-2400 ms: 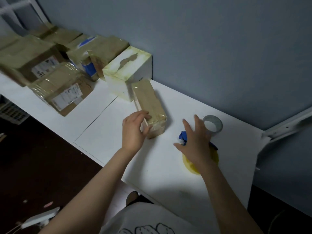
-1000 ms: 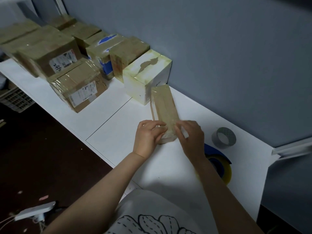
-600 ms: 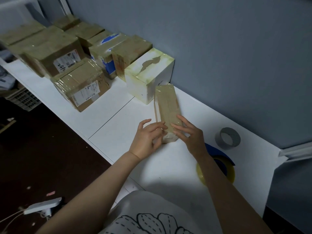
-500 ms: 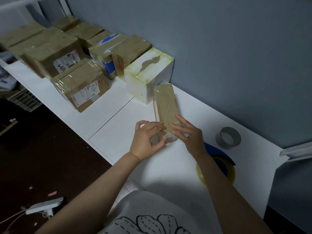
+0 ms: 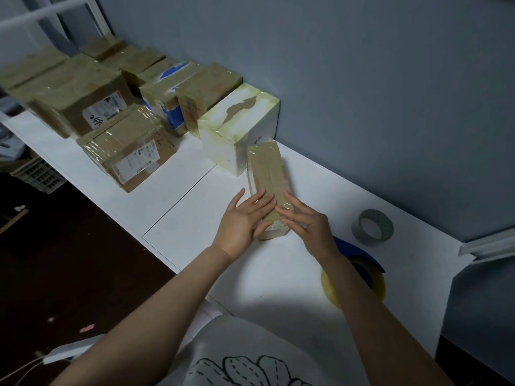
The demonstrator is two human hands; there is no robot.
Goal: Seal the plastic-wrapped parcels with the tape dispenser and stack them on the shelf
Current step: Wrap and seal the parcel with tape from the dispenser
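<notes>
Pressure is the worry here. Both hands, the left hand (image 5: 241,220) and the right hand (image 5: 309,227), lie flat with straight fingers on the near end of the narrow taped parcel (image 5: 269,168), gripping nothing. The parcel lies lengthwise toward the back edge of the desk (image 5: 195,218), its far end just beside a white box (image 5: 239,129). Uneven smoothing could trap wrinkles or leave the tape's end lifting off the slick wrap, and a hard push might slide the parcel into that box. The tape dispenser (image 5: 365,260), partly hidden under the right forearm toward the front edge, could be knocked off when that arm pulls back. A grey tape roll (image 5: 372,227) sits near it.
</notes>
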